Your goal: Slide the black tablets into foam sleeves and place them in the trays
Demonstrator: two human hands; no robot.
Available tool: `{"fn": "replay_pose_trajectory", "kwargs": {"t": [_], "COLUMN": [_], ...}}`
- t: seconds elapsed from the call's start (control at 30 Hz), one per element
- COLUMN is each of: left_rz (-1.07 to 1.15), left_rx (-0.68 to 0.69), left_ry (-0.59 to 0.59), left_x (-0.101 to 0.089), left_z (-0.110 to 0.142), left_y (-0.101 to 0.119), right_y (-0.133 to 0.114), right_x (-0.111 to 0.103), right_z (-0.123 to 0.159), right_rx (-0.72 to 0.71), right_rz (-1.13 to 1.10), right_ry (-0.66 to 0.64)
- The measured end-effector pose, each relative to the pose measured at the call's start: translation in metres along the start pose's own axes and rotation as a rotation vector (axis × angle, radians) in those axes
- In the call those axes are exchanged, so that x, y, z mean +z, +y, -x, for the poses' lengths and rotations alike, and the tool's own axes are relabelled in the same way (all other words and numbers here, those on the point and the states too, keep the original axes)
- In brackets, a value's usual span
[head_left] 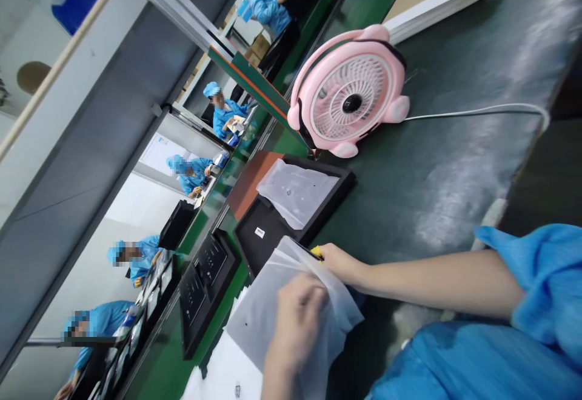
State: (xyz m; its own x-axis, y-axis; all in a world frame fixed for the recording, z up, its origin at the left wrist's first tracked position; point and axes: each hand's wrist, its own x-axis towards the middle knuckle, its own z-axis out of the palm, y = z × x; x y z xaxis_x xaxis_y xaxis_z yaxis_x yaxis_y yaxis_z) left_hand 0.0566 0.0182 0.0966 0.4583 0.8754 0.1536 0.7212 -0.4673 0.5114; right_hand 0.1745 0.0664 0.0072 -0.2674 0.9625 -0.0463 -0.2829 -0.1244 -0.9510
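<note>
My left hand [297,315] reaches in from the bottom, fingers curled and blurred, over a translucent white plastic bag [259,303]. It looks pinched on the bag. My right hand [339,263] comes from the right beneath a blue sleeve, with yellow at a fingertip. Its fingers close at the bag's far edge on a thin dark flat panel [305,248], mostly hidden by the bag. Below the bag lies a pile of white bags [231,363]. Just beyond my hands, a black tray [254,248] holds a bagged flat item [295,191].
A pink fan [350,103] stands on the dark green bench [436,176], its white cable [477,111] running right. A second black tray [185,327] with dark flat panels sits to the left. A white-edged carton [445,6] lies at the top. Several people in blue work along the line.
</note>
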Motion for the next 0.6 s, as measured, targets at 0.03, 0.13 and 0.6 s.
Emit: {"fn": "replay_pose_trajectory", "kwargs": {"t": [0.03,0.13,0.6], "left_rz": [-0.033,-0.172,0.549], "left_rx": [-0.023,-0.238,-0.54], "left_ry": [0.155,0.277,0.739], "left_x": [-0.016,-0.065,-0.054], "left_z": [0.002,0.005,0.02], "left_y": [-0.007,-0.029,-0.111], "right_y": [-0.006,-0.034,-0.163], "right_x": [0.0,-0.001,-0.061], "right_z": [0.0,-0.007,-0.103], "right_rx": [-0.001,-0.049,-1.063], "right_rz": [0.023,0.116,1.231], "right_ry": [-0.007,-0.033,-0.458]}}
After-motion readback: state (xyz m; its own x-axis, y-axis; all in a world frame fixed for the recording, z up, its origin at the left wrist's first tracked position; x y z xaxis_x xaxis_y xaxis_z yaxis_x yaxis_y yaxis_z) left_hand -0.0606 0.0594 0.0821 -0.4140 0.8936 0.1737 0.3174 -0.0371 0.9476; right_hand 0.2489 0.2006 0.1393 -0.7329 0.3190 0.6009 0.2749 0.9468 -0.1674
